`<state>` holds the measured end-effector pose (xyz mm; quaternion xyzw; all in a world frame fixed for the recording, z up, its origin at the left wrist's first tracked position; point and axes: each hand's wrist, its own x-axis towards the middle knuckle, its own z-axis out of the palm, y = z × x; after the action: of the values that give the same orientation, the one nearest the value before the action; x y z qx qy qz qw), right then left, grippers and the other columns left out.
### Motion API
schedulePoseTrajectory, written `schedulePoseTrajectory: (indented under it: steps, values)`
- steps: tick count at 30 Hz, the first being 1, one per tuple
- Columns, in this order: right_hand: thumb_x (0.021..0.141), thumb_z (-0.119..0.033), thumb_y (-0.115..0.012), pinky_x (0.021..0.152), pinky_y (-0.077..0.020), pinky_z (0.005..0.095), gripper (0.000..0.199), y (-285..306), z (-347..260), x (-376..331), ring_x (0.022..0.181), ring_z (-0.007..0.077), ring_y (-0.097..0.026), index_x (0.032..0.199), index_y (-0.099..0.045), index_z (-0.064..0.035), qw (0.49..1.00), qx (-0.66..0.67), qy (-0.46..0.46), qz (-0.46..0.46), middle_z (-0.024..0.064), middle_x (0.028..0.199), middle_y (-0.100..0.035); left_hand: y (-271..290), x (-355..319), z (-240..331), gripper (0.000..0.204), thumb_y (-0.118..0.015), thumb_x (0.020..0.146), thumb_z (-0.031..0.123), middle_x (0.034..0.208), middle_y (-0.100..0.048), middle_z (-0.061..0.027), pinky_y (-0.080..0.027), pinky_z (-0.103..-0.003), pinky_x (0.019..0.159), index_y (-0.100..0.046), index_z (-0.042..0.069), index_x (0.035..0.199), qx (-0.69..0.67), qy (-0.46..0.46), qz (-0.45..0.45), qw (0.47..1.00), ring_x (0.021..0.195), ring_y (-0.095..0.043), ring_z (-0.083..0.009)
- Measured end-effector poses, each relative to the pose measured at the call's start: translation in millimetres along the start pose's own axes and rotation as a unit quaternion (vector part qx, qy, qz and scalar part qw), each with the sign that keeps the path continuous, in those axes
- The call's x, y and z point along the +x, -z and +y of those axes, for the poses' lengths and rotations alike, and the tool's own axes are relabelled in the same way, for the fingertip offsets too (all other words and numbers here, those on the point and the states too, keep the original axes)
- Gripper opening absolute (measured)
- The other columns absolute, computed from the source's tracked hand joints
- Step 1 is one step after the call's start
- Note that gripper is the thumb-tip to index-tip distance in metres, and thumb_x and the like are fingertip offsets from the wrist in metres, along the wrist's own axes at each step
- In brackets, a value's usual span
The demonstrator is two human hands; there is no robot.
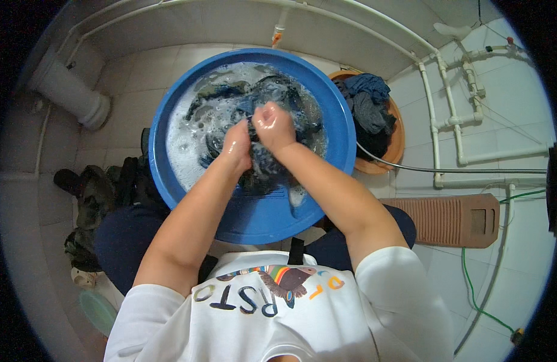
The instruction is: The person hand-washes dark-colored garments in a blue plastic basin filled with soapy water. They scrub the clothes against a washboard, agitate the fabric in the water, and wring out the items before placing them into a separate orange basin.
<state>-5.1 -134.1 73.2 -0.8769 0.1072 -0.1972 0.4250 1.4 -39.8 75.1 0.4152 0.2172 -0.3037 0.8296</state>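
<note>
A large round blue basin (342, 114) stands in front of me, with soapy water (180, 142) foaming most thickly along its left side. Dark wet clothes (267, 166) lie bunched in the water and up against the ridged slope at the basin's near side. Over the middle of the basin, my left hand (237, 145) is closed on a dark wet garment. My right hand (274, 125), close beside it and slightly farther away, is clenched in a fist on the same dark cloth. The cloth inside both fists is mostly hidden.
Right of the basin, an orange-brown tub (398, 136) holds dark clothes (370, 102). A brown washboard (444, 218) lies by my right knee. More dark clothing (97, 196) is heaped at left, near a pale green basin (97, 311). White pipes (434, 120) and a thin hose (459, 171) run at right.
</note>
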Motion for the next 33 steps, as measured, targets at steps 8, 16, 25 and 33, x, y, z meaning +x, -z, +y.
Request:
schedulePoseTrajectory:
  steps: [8,16,25,33]
  values:
    - [0.073,-0.03,-0.059,0.057,-0.0446,0.043,0.023,-10,-1,3,0.062,0.0354,-0.056,0.067,-0.054,-0.0082,0.998,0.025,0.011,-0.049,0.0168,0.067,-0.057,-14,-13,9,0.042,-0.045,0.086,0.034,0.102,-0.054,-0.0142,-0.042,-0.038,0.078,-0.049,0.0,0.11,0.166,-0.027,0.093,0.981,0.092,-0.052,-0.0241]
    - [0.08,-0.044,-0.052,0.077,-0.0418,0.0453,0.043,35,117,31,0.096,0.0354,-0.051,0.096,-0.05,-0.0048,0.97,-0.227,-0.053,-0.068,0.0168,0.104,-0.052,2,11,29,0.055,-0.06,0.075,0.04,0.121,-0.042,-0.0192,-0.033,-0.041,0.092,-0.048,0.005,0.115,0.426,-0.367,0.012,0.827,0.11,-0.043,-0.0303]
    - [0.078,-0.01,-0.048,0.074,-0.0453,0.046,0.027,19,113,36,0.09,0.0355,-0.057,0.105,-0.047,-0.0038,0.879,-0.355,-0.19,-0.257,0.0215,0.1,-0.056,43,72,2,0.058,-0.044,0.081,0.048,0.137,-0.03,-0.0074,-0.023,-0.051,0.097,-0.027,0.031,0.133,0.799,-0.129,-0.028,0.587,0.121,-0.036,-0.0292]
    - [0.082,-0.016,-0.041,0.09,-0.0332,0.0482,0.037,10,106,36,0.11,0.0428,-0.039,0.115,-0.043,0.0009,0.907,-0.365,-0.026,-0.206,0.0262,0.121,-0.038,89,126,29,0.05,-0.042,0.083,0.046,0.107,-0.057,-0.0123,-0.037,-0.033,0.088,-0.049,0.014,0.12,0.632,-0.034,-0.277,0.723,0.098,-0.051,-0.0228]
